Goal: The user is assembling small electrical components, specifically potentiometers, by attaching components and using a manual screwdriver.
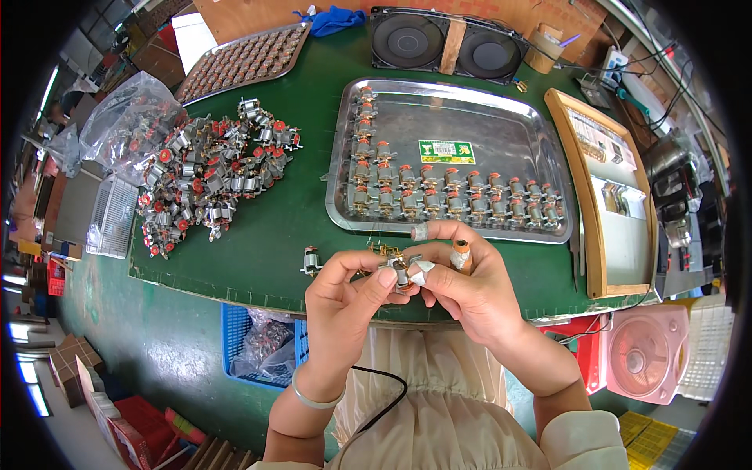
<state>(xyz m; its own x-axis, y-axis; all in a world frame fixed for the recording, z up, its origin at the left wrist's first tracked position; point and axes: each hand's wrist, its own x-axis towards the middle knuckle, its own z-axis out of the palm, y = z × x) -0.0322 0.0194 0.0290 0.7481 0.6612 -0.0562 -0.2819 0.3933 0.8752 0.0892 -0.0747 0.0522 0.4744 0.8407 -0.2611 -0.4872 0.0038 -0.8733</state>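
Just over the table's front edge, a small metal motor (401, 272) is pinched between my two hands. My left hand (345, 294) grips it from the left with thumb and fingers. On the other side, my right hand (482, 290) presses it between a taped thumb and curled fingers; its index finger, wrapped at the tip, reaches out above. Fingers cover much of the motor. A few thin brass-coloured pieces (382, 248) lie right behind it. One loose motor (312, 260) stands on the green table beside my left hand.
A metal tray (501, 133) holds rows of motors behind my hands. Left of it lies a heap of motors (211, 172) beside a plastic bag (129, 117). A second filled tray (301, 39), two black fans (407, 41) and a wooden-framed box (599, 274) stand around.
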